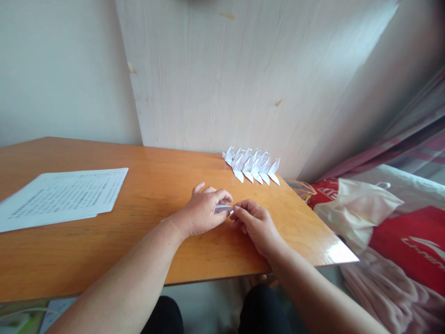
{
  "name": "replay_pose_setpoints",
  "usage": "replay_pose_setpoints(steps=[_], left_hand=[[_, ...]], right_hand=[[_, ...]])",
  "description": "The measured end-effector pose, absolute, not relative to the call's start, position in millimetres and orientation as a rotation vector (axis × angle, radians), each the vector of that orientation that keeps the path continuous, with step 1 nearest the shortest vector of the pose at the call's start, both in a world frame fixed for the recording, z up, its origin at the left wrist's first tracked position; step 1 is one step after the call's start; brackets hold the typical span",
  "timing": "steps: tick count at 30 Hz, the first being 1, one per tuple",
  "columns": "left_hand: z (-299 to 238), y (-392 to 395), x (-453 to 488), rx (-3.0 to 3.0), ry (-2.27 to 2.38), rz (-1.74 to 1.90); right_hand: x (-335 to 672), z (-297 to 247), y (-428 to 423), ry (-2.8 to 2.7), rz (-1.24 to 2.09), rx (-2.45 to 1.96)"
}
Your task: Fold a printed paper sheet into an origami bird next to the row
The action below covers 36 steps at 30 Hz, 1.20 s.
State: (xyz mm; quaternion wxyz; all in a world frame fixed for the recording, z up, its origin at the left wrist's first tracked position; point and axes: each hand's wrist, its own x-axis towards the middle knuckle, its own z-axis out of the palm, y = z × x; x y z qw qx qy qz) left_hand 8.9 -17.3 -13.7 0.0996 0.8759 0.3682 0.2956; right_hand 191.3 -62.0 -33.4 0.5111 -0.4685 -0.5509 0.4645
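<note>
A small folded piece of paper (223, 208) is held between my two hands, over the wooden table near its front edge. My left hand (207, 209) has its thumb and fingers closed around the paper's left part, hiding some of it. At the paper's right end, my right hand (255, 226) pinches the tip between thumb and forefinger. Beyond my hands, several folded white paper pieces (256, 166) with pointed ends stand in two rows at the back of the table.
Printed sheets (66, 195) lie on the left of the wooden table (146, 195). A pale panel (222, 79) rises behind it. Past the right edge are red bags (413, 246), a whitish plastic bag (358, 208) and pinkish cloth (385, 287).
</note>
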Motion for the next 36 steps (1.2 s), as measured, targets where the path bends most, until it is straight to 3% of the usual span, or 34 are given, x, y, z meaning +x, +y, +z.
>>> replay_pose_setpoints(steps=[24, 36], left_hand=[[-5.5, -28.2, 7.7, 2.911, 1.129, 1.084], [4.9, -27.3, -1.4, 2.853, 1.226, 1.282]], right_hand=[[192.0, -24.4, -61.4, -1.212, 1.149, -1.212], [208.7, -1.7, -33.2, -1.841, 0.856, -1.075]])
